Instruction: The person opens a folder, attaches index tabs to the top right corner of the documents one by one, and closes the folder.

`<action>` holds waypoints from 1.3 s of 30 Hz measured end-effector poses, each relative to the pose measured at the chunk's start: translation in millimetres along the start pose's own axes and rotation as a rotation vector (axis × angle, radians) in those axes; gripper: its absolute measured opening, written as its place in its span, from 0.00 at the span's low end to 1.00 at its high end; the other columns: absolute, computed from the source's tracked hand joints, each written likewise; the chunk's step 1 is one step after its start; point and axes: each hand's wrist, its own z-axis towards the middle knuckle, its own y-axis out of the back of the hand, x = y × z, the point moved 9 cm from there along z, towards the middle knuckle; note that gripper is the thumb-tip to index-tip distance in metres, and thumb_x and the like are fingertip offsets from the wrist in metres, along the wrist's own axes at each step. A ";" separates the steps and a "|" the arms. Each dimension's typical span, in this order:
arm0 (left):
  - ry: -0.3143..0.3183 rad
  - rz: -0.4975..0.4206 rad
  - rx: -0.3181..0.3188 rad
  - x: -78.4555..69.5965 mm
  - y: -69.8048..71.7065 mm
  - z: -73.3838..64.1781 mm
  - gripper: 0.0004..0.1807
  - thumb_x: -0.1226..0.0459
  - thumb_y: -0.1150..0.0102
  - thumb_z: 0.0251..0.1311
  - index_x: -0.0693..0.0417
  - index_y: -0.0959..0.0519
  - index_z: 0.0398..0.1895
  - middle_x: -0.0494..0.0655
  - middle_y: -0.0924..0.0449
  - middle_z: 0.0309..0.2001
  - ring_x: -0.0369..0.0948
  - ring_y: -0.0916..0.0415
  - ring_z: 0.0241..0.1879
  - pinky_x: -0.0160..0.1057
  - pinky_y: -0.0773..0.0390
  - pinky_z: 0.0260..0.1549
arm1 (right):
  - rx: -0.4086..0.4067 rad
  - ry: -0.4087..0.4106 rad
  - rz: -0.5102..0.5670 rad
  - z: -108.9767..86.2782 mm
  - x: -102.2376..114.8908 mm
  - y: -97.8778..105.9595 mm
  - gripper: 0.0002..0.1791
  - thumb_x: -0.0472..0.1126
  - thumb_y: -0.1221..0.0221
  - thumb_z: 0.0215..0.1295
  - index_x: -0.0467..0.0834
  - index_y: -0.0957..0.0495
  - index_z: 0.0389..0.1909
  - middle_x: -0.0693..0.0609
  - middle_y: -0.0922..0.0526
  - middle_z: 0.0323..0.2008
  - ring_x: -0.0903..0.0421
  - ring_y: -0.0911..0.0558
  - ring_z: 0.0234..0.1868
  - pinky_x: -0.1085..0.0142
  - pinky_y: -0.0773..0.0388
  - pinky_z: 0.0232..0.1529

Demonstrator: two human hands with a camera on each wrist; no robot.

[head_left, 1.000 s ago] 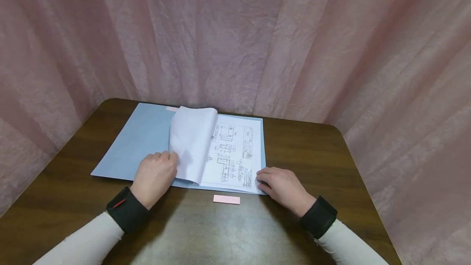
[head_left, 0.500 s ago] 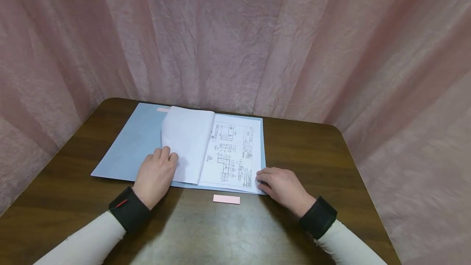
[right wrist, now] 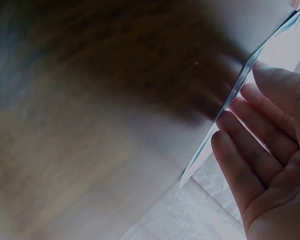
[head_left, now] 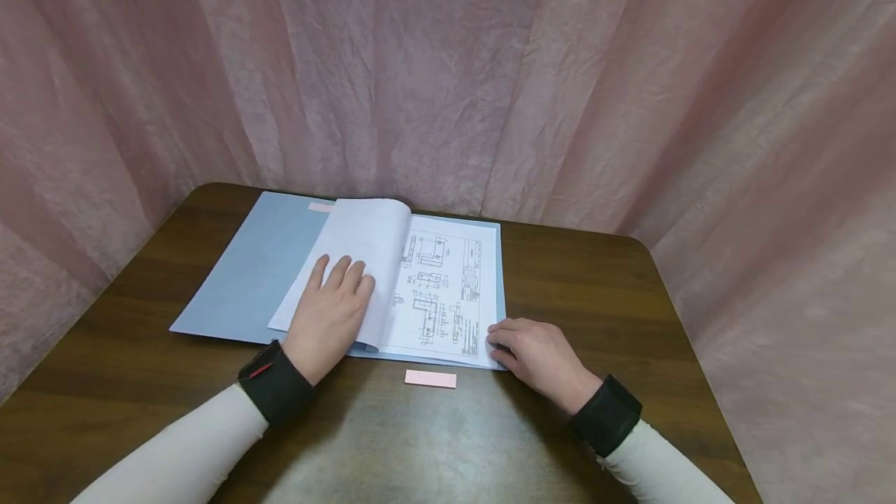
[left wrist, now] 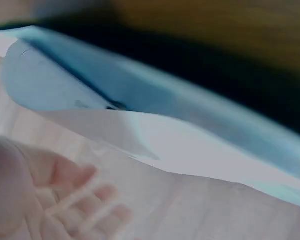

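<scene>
A light blue paper folder lies spread on the table, with white sheets inside. On its right half shows a sheet with technical drawings. A blank white page is folded over to the left, curved along its right bend. My left hand rests on this page with straight, parted fingers; the left wrist view shows its palm facing the page, blurred. My right hand touches the lower right corner of the folder and sheet. Its fingers lie extended along that edge in the right wrist view.
A pink paper strip lies on the brown wooden table in front of the folder. Another pale pink strip is at the folder's far edge. A pink curtain hangs behind the table.
My left hand has let go of the page's edge, moved right and forward, and spread its fingers on the page. The page now lies flatter towards the left. My right hand stays put.
</scene>
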 end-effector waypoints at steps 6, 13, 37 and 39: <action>-0.154 -0.093 0.103 -33.8 -13.9 20.4 0.25 0.66 0.29 0.73 0.65 0.21 0.70 0.64 0.24 0.74 0.61 0.32 0.78 0.64 0.35 0.76 | -0.007 -0.015 0.000 -1.1 -0.9 1.1 0.15 0.42 0.19 0.65 0.46 0.06 0.51 0.53 0.08 0.54 0.55 0.11 0.55 0.56 0.13 0.55; -0.144 -0.060 0.274 -44.7 -30.3 26.7 0.32 0.60 0.24 0.70 0.66 0.21 0.72 0.62 0.22 0.72 0.59 0.28 0.76 0.59 0.25 0.71 | -0.008 -0.009 0.004 -1.6 0.2 0.0 0.15 0.42 0.20 0.65 0.46 0.06 0.52 0.52 0.08 0.54 0.54 0.11 0.56 0.55 0.13 0.56; -0.058 -0.112 0.291 -38.5 -39.5 24.2 0.36 0.64 0.20 0.64 0.66 0.22 0.74 0.63 0.24 0.74 0.60 0.27 0.74 0.56 0.18 0.63 | -0.011 -0.013 -0.014 -1.1 -1.3 -0.8 0.16 0.43 0.18 0.63 0.46 0.06 0.52 0.52 0.08 0.54 0.54 0.10 0.56 0.55 0.13 0.56; -0.055 -0.114 0.290 -39.1 -39.2 24.9 0.35 0.64 0.21 0.65 0.66 0.22 0.74 0.64 0.24 0.74 0.60 0.27 0.74 0.57 0.18 0.62 | -0.009 -0.017 -0.012 -0.8 -1.5 -1.2 0.17 0.43 0.18 0.63 0.46 0.06 0.52 0.52 0.08 0.54 0.54 0.10 0.56 0.55 0.13 0.56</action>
